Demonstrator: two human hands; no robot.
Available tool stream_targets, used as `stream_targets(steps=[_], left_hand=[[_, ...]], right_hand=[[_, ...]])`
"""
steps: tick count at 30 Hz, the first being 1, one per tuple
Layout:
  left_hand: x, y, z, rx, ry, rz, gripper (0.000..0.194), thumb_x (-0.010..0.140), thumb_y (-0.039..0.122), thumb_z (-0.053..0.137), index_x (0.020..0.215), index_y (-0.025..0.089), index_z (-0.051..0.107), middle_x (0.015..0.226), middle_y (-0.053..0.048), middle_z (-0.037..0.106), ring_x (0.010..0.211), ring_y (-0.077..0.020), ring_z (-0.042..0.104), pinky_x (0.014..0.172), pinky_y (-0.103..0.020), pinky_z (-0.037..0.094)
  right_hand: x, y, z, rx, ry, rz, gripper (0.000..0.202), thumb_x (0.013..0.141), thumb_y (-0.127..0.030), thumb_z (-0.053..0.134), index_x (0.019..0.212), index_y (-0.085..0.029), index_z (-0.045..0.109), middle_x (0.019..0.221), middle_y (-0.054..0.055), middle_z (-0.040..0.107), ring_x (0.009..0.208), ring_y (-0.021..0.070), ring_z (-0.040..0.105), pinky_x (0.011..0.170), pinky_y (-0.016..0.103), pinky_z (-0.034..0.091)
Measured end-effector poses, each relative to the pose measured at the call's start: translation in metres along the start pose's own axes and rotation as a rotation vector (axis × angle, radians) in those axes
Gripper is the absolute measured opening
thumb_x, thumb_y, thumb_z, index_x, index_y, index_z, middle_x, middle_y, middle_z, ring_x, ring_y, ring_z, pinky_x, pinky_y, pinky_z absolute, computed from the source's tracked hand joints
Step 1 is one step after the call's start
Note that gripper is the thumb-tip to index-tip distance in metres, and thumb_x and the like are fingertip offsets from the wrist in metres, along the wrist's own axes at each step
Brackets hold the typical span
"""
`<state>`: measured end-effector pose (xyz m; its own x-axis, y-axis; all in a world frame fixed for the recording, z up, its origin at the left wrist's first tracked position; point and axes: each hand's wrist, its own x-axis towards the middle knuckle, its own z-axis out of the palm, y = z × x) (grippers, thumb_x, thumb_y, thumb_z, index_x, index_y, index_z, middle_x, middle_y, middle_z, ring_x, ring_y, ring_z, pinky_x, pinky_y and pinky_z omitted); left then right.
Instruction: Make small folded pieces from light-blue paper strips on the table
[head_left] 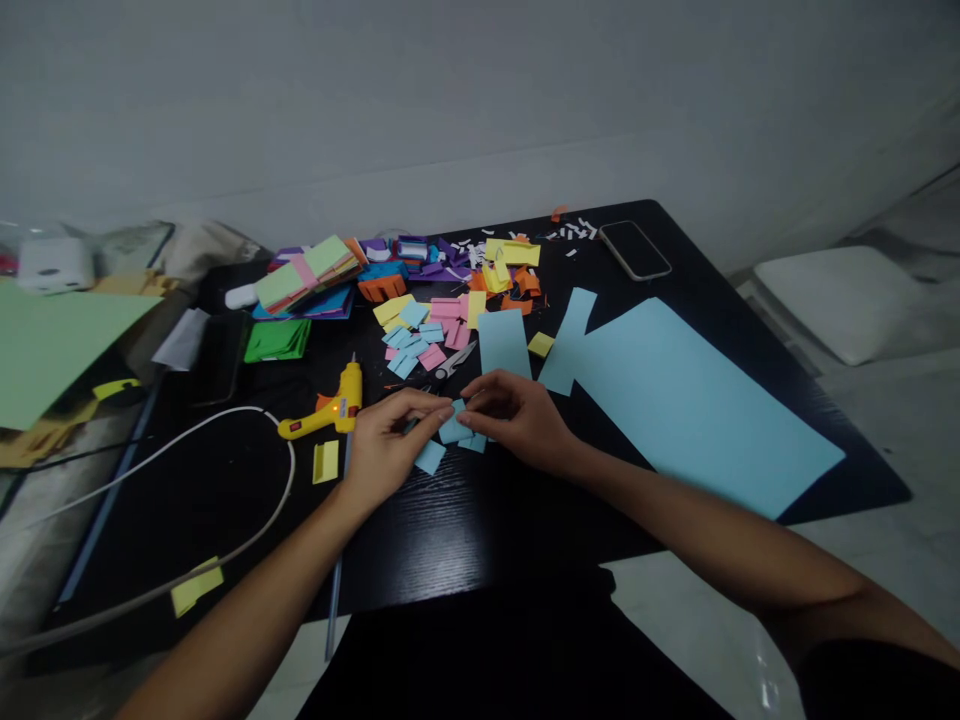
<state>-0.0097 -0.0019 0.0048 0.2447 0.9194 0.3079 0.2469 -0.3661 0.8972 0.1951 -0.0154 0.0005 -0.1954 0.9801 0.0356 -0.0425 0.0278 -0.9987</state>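
Between my two hands is a small light-blue paper piece (453, 428). My left hand (390, 440) pinches its left edge with thumb and forefinger. On the other side, the thumb and fingertips of my right hand (521, 415) close on the same piece. More blue paper pieces (430, 458) lie on the black table just under my hands. Scissors (454, 362) rest beyond my fingers, partly hidden. A larger blue paper rectangle (505, 338) lies behind my right hand. To the left of my left hand is a yellow hot glue gun (330, 405) with a small light glowing.
Folded blue, pink and yellow paper pieces (442, 335) are heaped mid-table. A large blue sheet (697, 410) covers the right side, below a phone (634, 250). Stacked coloured paper (311, 275) stands at back left. A white cable (289, 480) loops across the left.
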Motion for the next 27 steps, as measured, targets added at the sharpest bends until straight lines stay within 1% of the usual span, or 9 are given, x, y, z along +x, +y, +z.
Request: stream_targets(steps=[3,5,8,11,15,19,23,27], left_hand=[[-0.0004,0.0004,0.0007,0.001,0.007,-0.002,0.005,0.087,0.022,0.079,0.092,0.019,0.08,0.087,-0.003,0.08,0.077,-0.0142,0.073,0.072,-0.025,0.061],[-0.0001,0.0005,0.0011,-0.002,0.005,-0.013,0.005,0.087,0.023,0.079,0.09,0.019,0.08,0.085,-0.003,0.079,0.075,-0.0137,0.072,0.07,-0.024,0.06],[0.0015,0.0004,0.0008,-0.032,-0.014,-0.055,0.012,0.086,0.026,0.079,0.097,0.019,0.079,0.083,-0.003,0.078,0.069,-0.0133,0.07,0.064,-0.024,0.059],[0.0035,0.0007,-0.0008,-0.024,-0.059,-0.076,0.016,0.087,0.028,0.079,0.101,0.02,0.079,0.086,-0.004,0.079,0.071,-0.0142,0.071,0.064,-0.025,0.058],[0.0051,0.0024,-0.0031,0.016,-0.115,-0.102,0.011,0.089,0.029,0.077,0.092,0.019,0.077,0.08,-0.002,0.076,0.071,-0.0144,0.069,0.065,-0.025,0.057],[0.0047,0.0042,-0.0029,0.013,-0.138,-0.131,0.012,0.089,0.03,0.075,0.09,0.018,0.074,0.078,-0.002,0.074,0.068,-0.0139,0.067,0.062,-0.024,0.055],[0.0034,0.0048,-0.0007,-0.021,-0.142,-0.14,0.012,0.09,0.03,0.073,0.09,0.018,0.073,0.076,-0.001,0.072,0.067,-0.013,0.066,0.061,-0.024,0.053],[0.0033,0.0047,0.0012,-0.035,-0.132,-0.143,0.013,0.09,0.031,0.073,0.087,0.018,0.073,0.073,0.0,0.071,0.065,-0.0125,0.064,0.06,-0.024,0.052]], right_hand=[[0.0,0.0012,0.0005,-0.003,0.011,-0.016,0.034,0.078,-0.041,0.087,0.098,-0.019,0.071,0.082,0.003,0.079,0.076,0.0168,0.075,0.075,0.031,0.061],[-0.0001,0.0015,0.0004,-0.016,0.015,-0.021,0.032,0.078,-0.04,0.087,0.096,-0.018,0.072,0.082,0.003,0.079,0.076,0.017,0.075,0.075,0.031,0.061],[-0.0004,0.0017,0.0,-0.046,0.02,-0.028,0.031,0.079,-0.041,0.087,0.095,-0.019,0.073,0.082,0.003,0.079,0.075,0.0169,0.075,0.074,0.031,0.061],[-0.0009,0.0017,-0.0005,-0.091,0.027,-0.058,0.028,0.08,-0.039,0.086,0.096,-0.018,0.074,0.082,0.003,0.079,0.075,0.0167,0.076,0.074,0.03,0.061],[-0.0014,0.0005,-0.0005,-0.152,0.02,-0.123,0.02,0.085,-0.033,0.081,0.097,-0.018,0.076,0.087,0.004,0.08,0.079,0.017,0.077,0.077,0.03,0.062],[-0.0022,-0.0011,0.0006,-0.232,0.068,-0.199,0.012,0.089,-0.028,0.075,0.096,-0.018,0.077,0.089,0.004,0.081,0.08,0.0175,0.077,0.076,0.03,0.061],[-0.0038,-0.0019,0.0011,-0.336,0.103,-0.267,0.009,0.091,-0.024,0.072,0.095,-0.02,0.079,0.089,0.004,0.081,0.08,0.0179,0.076,0.072,0.03,0.058],[-0.0045,-0.0019,-0.0002,-0.347,0.077,-0.282,0.009,0.092,-0.025,0.071,0.095,-0.022,0.079,0.09,0.003,0.081,0.081,0.0178,0.076,0.074,0.031,0.059]])
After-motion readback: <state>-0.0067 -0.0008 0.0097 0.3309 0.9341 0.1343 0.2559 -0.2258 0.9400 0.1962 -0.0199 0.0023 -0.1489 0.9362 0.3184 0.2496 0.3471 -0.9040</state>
